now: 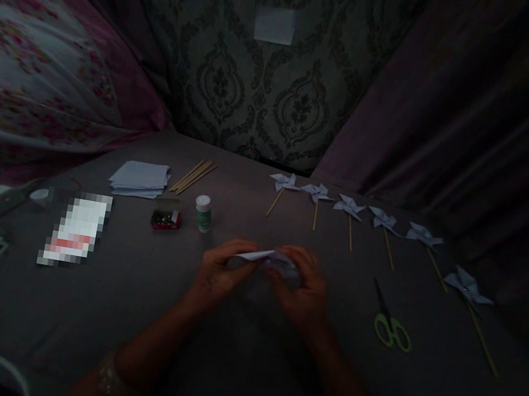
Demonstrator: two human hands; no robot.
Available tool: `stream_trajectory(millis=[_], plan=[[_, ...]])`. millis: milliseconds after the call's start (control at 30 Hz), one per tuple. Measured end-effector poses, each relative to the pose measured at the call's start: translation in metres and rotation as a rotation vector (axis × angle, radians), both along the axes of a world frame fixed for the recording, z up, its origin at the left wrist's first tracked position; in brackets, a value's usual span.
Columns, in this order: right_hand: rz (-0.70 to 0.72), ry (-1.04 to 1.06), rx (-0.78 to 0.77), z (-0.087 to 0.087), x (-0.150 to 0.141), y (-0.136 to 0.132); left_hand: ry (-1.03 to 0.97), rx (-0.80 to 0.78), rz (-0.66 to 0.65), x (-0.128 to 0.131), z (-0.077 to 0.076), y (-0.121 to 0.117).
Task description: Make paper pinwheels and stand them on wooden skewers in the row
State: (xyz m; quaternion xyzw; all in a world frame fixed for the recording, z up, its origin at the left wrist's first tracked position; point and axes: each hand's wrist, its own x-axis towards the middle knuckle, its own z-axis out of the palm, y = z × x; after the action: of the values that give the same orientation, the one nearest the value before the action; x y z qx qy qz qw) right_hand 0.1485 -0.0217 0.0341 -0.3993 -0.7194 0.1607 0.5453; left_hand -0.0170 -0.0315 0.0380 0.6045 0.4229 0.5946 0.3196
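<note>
Since our left hand (220, 274) and right hand (303, 291) grip the white paper (255, 255) between them, fingers clamped on its opposite sides, we seem to steady its bent shape, while scissors (390, 323) and pinwheels (349, 206) lie to our right, apparently leaving working room.

The bare left forearm (158, 337) wears a glinting band (108, 377), and the left hand (222, 275) shows small dark marks (210, 282).

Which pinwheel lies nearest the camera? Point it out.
The rightmost pinwheel, right of the green-handled scissors: it sits lowest in view, while the other five pinwheels lie farther back.
</note>
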Motion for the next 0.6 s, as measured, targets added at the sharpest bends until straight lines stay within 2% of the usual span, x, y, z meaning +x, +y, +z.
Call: stream_trajectory(millis=[133, 267, 467, 600], plan=[[0.043, 0.169, -0.396, 0.000, -0.004, 0.004, -0.280, -0.344, -0.060, 0.006, -0.008, 0.006], [0.141, 0.346, -0.692, 0.004, -0.002, 0.007, -0.534, -0.544, -0.149, 0.010, -0.010, 0.008], [0.184, 0.490, -0.883, -0.005, 0.001, 0.014, -0.681, -0.662, -0.147, 0.014, -0.007, 0.007], [0.188, 0.524, -0.883, -0.008, -0.004, 0.014, -0.700, -0.672, -0.134, 0.016, -0.010, 0.008]])
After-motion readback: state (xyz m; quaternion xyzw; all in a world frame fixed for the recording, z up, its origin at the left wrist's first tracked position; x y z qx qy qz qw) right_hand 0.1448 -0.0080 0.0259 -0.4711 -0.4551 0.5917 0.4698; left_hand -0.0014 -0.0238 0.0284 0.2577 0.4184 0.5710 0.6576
